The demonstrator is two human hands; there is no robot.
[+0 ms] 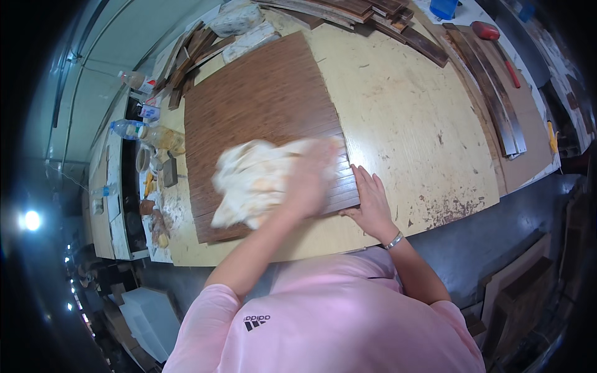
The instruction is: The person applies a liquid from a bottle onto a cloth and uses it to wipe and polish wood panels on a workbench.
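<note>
A brown wood-grain panel [249, 93] made of narrow strips lies flat on a pale yellow board. Smeared by motion, my left hand [308, 186] is on a crumpled white cloth [249, 177] with faint yellowish stains, which covers the near middle of the panel. The cloth is blurred along with the hand, and most of the fingers cannot be made out. My right hand [371, 205] rests at the panel's near right corner, fingers stretched out and thumb apart along its edge. It holds nothing.
Bottles, one with yellowish liquid [163, 139], and a small dark block [170, 172] line the left side. Stacked brown strips [367, 12] and wrapped bundles [236, 20] lie at the back. Long strips [482, 87] and a red-handled tool [485, 30] are at right.
</note>
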